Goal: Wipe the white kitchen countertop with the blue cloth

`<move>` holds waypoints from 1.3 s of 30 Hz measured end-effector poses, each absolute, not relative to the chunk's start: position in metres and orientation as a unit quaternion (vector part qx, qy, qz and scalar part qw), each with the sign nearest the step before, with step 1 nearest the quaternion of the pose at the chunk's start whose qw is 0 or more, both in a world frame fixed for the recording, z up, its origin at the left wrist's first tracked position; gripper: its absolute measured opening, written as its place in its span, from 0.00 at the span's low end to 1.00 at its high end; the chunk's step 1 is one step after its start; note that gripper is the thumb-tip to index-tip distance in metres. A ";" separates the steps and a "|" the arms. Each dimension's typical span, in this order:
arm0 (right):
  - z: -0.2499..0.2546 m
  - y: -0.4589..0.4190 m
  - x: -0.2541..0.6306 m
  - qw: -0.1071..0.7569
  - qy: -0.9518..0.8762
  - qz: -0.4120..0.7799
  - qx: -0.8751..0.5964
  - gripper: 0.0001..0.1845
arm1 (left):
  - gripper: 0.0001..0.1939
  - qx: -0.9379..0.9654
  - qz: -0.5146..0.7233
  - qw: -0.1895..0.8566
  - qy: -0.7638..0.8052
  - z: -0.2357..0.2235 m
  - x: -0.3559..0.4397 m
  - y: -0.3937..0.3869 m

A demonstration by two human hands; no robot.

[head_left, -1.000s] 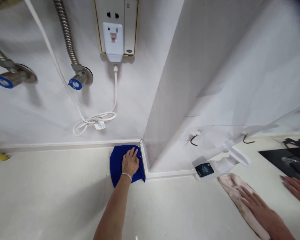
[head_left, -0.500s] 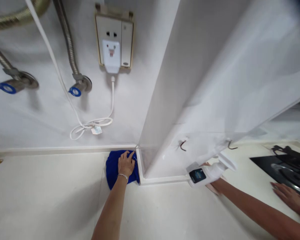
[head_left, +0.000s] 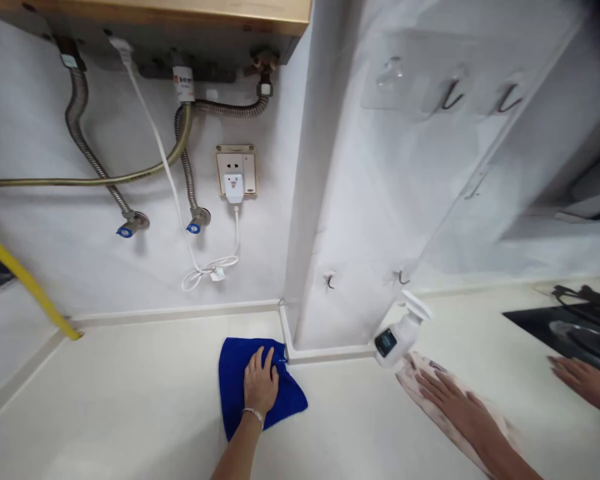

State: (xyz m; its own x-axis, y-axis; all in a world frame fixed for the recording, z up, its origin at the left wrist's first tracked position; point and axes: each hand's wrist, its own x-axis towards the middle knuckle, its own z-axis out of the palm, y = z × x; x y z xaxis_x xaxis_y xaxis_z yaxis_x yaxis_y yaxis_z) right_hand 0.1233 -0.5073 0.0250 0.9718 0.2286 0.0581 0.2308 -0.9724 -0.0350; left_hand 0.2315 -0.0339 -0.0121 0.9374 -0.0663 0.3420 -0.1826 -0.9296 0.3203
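My left hand [head_left: 261, 381], with a bracelet at the wrist, lies palm down on a blue cloth [head_left: 235, 390] on the pale countertop. Its fingers are spread over the fabric and press it rather than wrap around it. The cloth's upper right edge reaches the raised strip at the foot of the wall pillar [head_left: 330, 320]. My right hand is out of sight.
To the right, another person's hand [head_left: 450, 400] presses a pinkish cloth [head_left: 415, 383]; another hand [head_left: 585, 383] rests by the black cooktop [head_left: 535, 327]. A white bottle [head_left: 405, 333] stands near the pillar. A power cord [head_left: 237, 233] and yellow hose [head_left: 35, 293] hang left.
My left hand and the blue cloth have come back from the corner, and the cloth is spread wider. The camera has tilted up. The other person's hand has come out from behind the bottle.
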 end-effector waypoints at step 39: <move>-0.096 -0.296 -0.058 0.190 -0.053 -0.248 -0.948 0.28 | 0.27 0.970 0.196 0.082 0.117 -0.023 -0.079 0.107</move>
